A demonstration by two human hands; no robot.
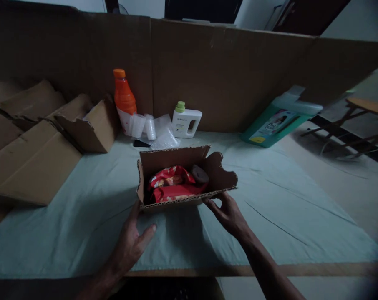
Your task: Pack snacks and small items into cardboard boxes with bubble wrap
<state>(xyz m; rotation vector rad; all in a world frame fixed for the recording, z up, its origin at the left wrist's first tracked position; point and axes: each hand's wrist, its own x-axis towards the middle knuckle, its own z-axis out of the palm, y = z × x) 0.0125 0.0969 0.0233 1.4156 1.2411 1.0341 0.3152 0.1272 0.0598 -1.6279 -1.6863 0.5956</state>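
Observation:
An open-topped cardboard box (172, 207) with rough-cut edges is at the middle of the table. Inside it lie a shiny red printed packet (179, 193) and a dull grey-brown rounded item (200, 174), whose kind I cannot make out. My left hand (131, 239) is at the box's near left corner, fingers stretched along its side and thumb spread away from the front. At the near right corner, my right hand (225, 212) grips the box, with the thumb by the front wall and the other fingers partly hidden at the side.
Several cardboard boxes (35, 162) crowd the left. Along the cardboard partition (220, 79) stand an orange bottle (125, 98), clear plastic cups (149, 127), crumpled clear plastic (165, 135), a white jug (186, 123) and a tilted green jug (278, 121). Pale green cloth (270, 225) covers the table.

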